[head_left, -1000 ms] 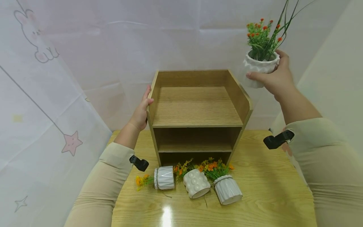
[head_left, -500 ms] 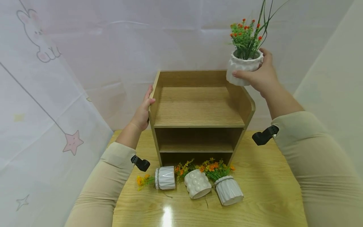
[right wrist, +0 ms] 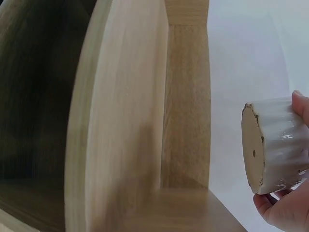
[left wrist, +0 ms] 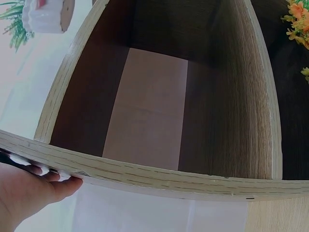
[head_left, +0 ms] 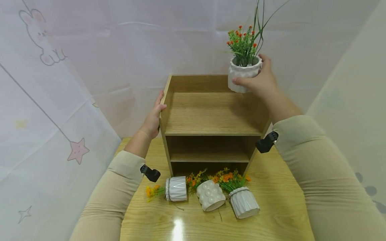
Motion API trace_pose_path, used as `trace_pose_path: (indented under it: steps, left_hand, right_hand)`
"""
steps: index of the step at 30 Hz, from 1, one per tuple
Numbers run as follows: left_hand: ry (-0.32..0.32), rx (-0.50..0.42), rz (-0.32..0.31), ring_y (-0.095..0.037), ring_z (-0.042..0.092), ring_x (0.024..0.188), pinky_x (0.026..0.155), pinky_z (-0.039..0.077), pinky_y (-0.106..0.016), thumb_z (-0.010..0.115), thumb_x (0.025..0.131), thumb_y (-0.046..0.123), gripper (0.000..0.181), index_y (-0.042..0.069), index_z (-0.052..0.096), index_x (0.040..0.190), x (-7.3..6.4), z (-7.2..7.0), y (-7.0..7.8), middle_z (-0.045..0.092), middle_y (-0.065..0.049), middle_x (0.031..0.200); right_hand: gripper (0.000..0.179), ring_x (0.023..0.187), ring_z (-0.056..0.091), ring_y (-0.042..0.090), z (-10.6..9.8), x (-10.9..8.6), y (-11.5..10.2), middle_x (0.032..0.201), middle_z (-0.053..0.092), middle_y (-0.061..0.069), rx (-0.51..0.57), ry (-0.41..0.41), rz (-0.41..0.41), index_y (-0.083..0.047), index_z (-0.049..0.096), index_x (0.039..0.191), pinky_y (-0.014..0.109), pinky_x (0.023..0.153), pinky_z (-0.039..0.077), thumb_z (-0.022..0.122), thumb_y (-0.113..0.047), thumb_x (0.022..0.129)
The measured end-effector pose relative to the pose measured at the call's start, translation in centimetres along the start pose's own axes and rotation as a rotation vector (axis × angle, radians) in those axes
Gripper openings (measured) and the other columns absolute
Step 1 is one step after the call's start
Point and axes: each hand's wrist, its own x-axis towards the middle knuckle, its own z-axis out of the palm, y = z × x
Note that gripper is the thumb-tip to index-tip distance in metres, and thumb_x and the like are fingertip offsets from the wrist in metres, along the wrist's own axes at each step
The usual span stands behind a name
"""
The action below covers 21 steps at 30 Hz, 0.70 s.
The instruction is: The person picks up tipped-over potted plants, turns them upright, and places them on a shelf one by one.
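White flowerpot (head_left: 239, 78) is held up in the air, upright, close to the back right corner of the wooden shelf (head_left: 212, 135). From my place far away, I see the right hand (head_left: 260, 82) gripping it, with the thumb in front. The left hand (head_left: 152, 118) holds the shelf's left side panel (head_left: 168, 103), the thumb tip lapping over its edge.

I judge that the step in hand is bringing this pot to the top board (head_left: 205, 117). The right wrist view shows the pot apart from the wood, so I think the next move calls for moving it inward over the right side wall, then lowering it level.

Inside the held pot stand red flowers (head_left: 239, 42) and long grass (head_left: 260, 26). Three more pots lie tipped on the tabletop (head_left: 144, 221), between the shelf and the front edge: the left pot (head_left: 177, 189) with yellow flowers (head_left: 152, 191), the bumpy pot (head_left: 211, 195), and the right pot (head_left: 245, 203). Orange flowers (head_left: 226, 176) reach before the bottom compartment (head_left: 184, 168), so I cannot tell fully what it contains.
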Motion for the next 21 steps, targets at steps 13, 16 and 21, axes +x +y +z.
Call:
trace_pose_path:
  steps: [13,16,21]
  left_hand:
    - [0.007,0.007,0.000,-0.019,-0.014,0.151,0.119,-0.001,-0.058,0.027,0.096,0.026,0.070,0.036,-0.005,0.157,0.1,0.1,-0.1,-0.013,0.014,0.164]
    - [0.010,0.010,0.000,-0.019,-0.013,0.151,0.119,-0.001,-0.058,0.027,0.096,0.026,0.070,0.036,-0.005,0.157,0.0,0.1,-0.1,-0.012,0.014,0.164]
    - [0.013,0.005,-0.002,-0.019,-0.012,0.151,0.120,0.000,-0.056,0.027,0.096,0.025,0.070,0.036,-0.004,0.157,-0.1,0.0,0.0,-0.012,0.014,0.165]
  right_hand:
    - [0.113,0.140,0.036,0.023,2.7,0.0,1.5,0.158,0.031,0.009,-0.027,0.006,0.007,-0.024,0.007,0.155,0.036,0.117,0.028,0.084,-0.027,0.073]
    - [0.115,0.142,0.034,0.025,3.2,-0.1,2.0,0.159,0.028,0.011,-0.023,0.000,0.015,-0.022,0.004,0.156,0.037,0.118,0.027,0.084,-0.027,0.073]
    - [0.116,0.145,0.031,0.027,4.0,-0.2,2.7,0.161,0.024,0.011,-0.034,-0.003,0.034,-0.021,0.003,0.157,0.040,0.119,0.026,0.084,-0.030,0.073]
